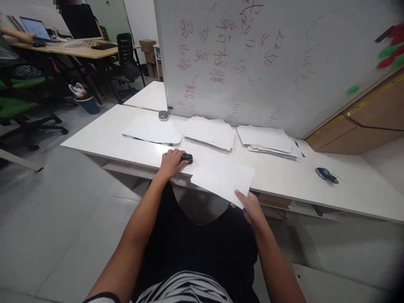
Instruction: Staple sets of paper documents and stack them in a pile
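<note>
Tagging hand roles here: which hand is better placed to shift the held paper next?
The right hand, probably: its thumb lies on top of the white paper, holding its near corner, while the left hand grips the black stapler-like object beside it.

Your black stapler [188,158], partly covered by your grip, shows a rounded end and sits near the front edge of the white desk [284,179]. Your thin batch of white paper [224,179], blank on top, shows layered edges at one corner and juts past the desk's front edge, where you pinch it.
</note>
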Available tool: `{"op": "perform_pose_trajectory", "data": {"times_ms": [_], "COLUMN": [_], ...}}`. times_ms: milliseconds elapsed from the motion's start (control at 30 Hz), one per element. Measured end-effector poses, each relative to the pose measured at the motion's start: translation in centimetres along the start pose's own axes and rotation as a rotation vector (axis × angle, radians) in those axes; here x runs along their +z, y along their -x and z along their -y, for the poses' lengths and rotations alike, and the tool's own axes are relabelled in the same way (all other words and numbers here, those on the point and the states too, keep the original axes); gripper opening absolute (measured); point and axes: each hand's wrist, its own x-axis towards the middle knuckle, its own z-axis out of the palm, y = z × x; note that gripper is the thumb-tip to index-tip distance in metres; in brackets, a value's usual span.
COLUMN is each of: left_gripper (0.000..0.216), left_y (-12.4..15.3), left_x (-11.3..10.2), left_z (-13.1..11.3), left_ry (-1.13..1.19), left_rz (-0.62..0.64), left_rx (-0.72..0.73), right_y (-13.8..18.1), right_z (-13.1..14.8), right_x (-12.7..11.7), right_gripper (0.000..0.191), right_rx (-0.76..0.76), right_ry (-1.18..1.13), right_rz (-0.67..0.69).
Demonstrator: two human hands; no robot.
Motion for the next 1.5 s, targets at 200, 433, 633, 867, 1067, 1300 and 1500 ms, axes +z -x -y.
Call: {"op": "perform_pose_trajectory", "data": {"times_ms": [200, 433, 633, 867, 1067, 1300, 1500], "left_gripper": [0.033, 0.033, 0.038, 0.043, 0.052, 0.046, 0.049], "left_y": [0.4, 0.3, 0.5, -2.9, -6.7, -7.2, -6.7], "left_x": [-0.3, -0.8, -2.0, -3.8, -1.1, 0.6, 0.1], "left_z": [0.8, 1.2, 0.6, -2.2, -5.3, -6.5, -6.3], "left_ry": [0.166, 0.27, 0.218, 0.105, -0.009, -0.116, -0.02], "left_rz": [0.009, 0.065, 0.162, 0.032, 0.118, 0.304, 0.237], "left_rx": [0.095, 0.099, 0.117, 0.088, 0.012, -0.086, -0.088], "right_y": [-1.2, -2.2, -2.5, -3.2, -3.2, -3.2, -3.7], "right_z": [0.2, 0.3, -0.6, -1.8, -1.4, -1.6, -2.3], "right_x": [1.8, 4.8, 5.7, 5.2, 4.6, 4.3, 4.4], "right_gripper": [0.04, 0.041, 0.042, 0.04, 0.037, 0.033, 0.038], "right_rx": [-0.03, -0.002, 0.004, -0.033, -0.034, -0.052, -0.069], "right_ry": [-0.033, 0.004, -0.009, -0.183, -0.173, -0.153, -0.153], "right_rz": [0.063, 0.124, 0.107, 0.023, 0.061, 0.035, 0.046]}}
